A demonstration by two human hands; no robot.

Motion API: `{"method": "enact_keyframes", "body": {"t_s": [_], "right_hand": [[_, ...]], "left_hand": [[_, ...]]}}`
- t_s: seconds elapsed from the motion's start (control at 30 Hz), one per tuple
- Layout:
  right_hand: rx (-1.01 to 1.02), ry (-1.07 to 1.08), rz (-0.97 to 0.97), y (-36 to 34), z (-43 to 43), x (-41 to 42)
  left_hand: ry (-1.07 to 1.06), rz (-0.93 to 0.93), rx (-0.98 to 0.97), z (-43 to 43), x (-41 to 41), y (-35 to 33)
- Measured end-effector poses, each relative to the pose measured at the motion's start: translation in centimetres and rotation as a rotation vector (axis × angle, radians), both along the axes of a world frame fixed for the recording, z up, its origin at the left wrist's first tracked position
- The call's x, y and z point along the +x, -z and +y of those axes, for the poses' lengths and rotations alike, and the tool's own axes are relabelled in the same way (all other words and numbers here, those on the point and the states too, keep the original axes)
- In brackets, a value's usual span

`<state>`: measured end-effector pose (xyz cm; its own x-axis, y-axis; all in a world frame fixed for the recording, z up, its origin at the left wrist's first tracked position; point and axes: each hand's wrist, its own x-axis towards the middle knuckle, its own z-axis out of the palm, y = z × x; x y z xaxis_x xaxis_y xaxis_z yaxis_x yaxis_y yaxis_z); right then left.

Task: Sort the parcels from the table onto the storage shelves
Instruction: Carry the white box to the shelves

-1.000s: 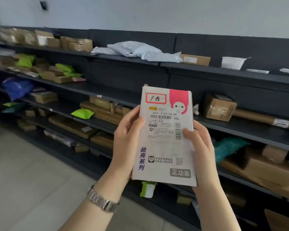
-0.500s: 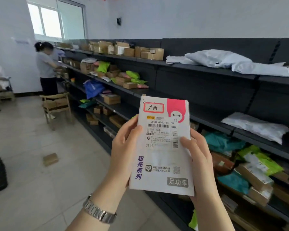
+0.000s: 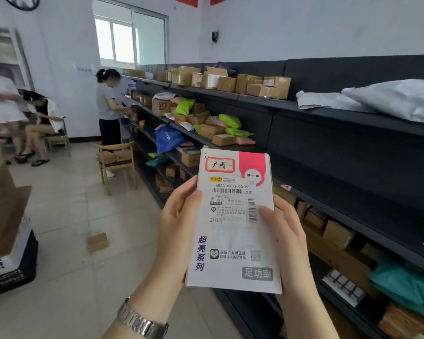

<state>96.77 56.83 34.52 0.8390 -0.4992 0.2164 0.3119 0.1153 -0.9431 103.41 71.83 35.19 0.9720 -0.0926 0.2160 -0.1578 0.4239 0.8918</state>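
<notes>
Flat white rectangular parcel, smooth printed card face with a pink corner patch, barcode label and a red-bordered handwritten tag, held upright in mid-air in front of the dark storage shelves. Left hand grips its left long edge: thumb over the front, fingers curled behind, closed on the parcel. Right hand grips the right long edge likewise, thumb pressed on the label near the side barcode, fingers wrapped behind. Metal link watch on the left wrist. Shelf boards are matte, straight-edged, in several tiers; the upper tier carries brown cardboard boxes and soft grey poly mailers, with bare board between them. Lower tiers hold green pouches and a blue bag. Tiled floor left of the shelves is mostly open; a wooden chair stands near the shelf front, and a small box lies on the tiles.
</notes>
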Motion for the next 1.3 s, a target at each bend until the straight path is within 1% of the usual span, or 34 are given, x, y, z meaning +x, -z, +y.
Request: {"method": "enact_keyframes", "body": {"t_s": [0.13, 0.27, 0.4, 0.53, 0.73, 0.83, 1.03, 1.1, 1.2, 1.3], "right_hand": [[0.009, 0.045, -0.006, 0.8, -1.4, 7.0], [0.025, 0.112, -0.004, 1.8, -2.0, 15.4], [0.052, 0.179, 0.025, 1.7, -2.4, 23.7], [0.099, 0.271, 0.043, 1.6, -3.9, 29.6], [0.151, 0.459, 0.075, 2.1, -9.1, 34.7], [0.167, 0.537, 0.095, 2.6, -12.3, 37.1], [0.186, 0.631, 0.104, 2.7, -19.6, 42.3], [0.203, 0.638, 0.101, 2.3, -22.3, 44.2], [0.297, 0.656, 0.116, 1.4, -26.9, 47.6], [0.389, 0.7, 0.173, 0.8, -31.9, 51.0]], "left_hand": [[0.054, -0.012, 0.007, -1.7, 7.7, 1.1], [0.088, -0.008, 0.023, -3.0, 17.1, 2.2], [0.14, 0.007, 0.035, -4.0, 26.6, 2.1], [0.234, -0.02, 0.068, -6.7, 34.0, 1.4], [0.439, -0.01, 0.102, -13.7, 41.0, 2.0], [0.499, -0.008, 0.118, -17.9, 44.1, 2.4], [0.626, 0.018, 0.129, -26.2, 50.4, 2.2], [0.7, 0.02, 0.137, -29.0, 52.5, 1.6], [0.833, 0.011, 0.169, -34.1, 55.9, 1.0], [0.938, 0.046, 0.257, -40.1, 59.2, 1.5]]}}
